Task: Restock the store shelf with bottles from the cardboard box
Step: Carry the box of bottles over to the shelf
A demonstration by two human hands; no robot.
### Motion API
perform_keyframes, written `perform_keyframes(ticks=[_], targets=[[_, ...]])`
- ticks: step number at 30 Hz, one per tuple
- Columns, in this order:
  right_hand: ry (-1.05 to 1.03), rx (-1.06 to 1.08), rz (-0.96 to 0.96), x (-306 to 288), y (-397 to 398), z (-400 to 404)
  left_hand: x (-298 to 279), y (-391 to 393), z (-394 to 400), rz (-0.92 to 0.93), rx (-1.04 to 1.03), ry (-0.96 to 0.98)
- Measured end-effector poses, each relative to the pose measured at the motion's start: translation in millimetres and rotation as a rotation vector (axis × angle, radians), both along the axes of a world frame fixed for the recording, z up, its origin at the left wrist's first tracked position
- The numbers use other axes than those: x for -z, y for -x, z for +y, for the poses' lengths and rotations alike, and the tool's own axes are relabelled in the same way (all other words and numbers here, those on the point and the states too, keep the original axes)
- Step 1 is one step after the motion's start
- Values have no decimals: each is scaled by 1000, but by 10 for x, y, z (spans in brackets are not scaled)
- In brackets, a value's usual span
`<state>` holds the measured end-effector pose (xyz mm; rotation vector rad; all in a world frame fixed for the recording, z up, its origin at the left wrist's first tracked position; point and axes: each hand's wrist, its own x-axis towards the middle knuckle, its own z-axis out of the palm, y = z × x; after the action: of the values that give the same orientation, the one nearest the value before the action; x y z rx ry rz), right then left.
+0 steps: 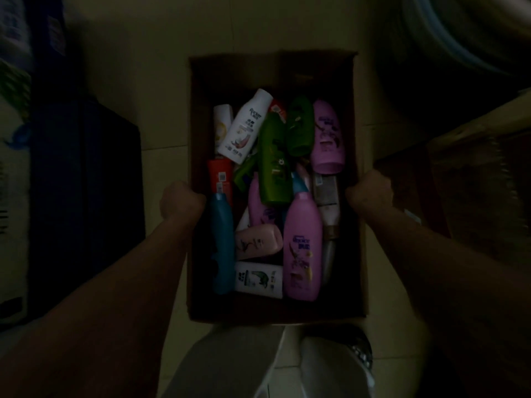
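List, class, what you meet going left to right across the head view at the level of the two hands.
Dark blue box → left hand → blue bottle → purple bottle → right hand → brown carton.

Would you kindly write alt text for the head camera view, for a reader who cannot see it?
Dim view down at an open cardboard box of mixed-colour bottles, gripped by its side walls with the left hand and right hand. It is over a pale tiled floor, between dark cartons.
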<state>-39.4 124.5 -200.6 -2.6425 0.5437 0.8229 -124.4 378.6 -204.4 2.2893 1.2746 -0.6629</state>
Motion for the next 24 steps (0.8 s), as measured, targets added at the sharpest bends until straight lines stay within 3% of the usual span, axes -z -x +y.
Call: perform_keyframes(ticks=[4,8,18,24], targets=[[9,-24,-22,-389,-32,-47,-468,28,56,-37,-6,17],[-23,-20,-22,-1154,-22,-129,-1208,89,107,-56,-27,62],[18,-101,-154,-4479,724,-968,-4374,878,-741,-178,42,90],[133,-117,-289,-5767,1672,-1759,-5325,1651,-1474,-207,187,200]])
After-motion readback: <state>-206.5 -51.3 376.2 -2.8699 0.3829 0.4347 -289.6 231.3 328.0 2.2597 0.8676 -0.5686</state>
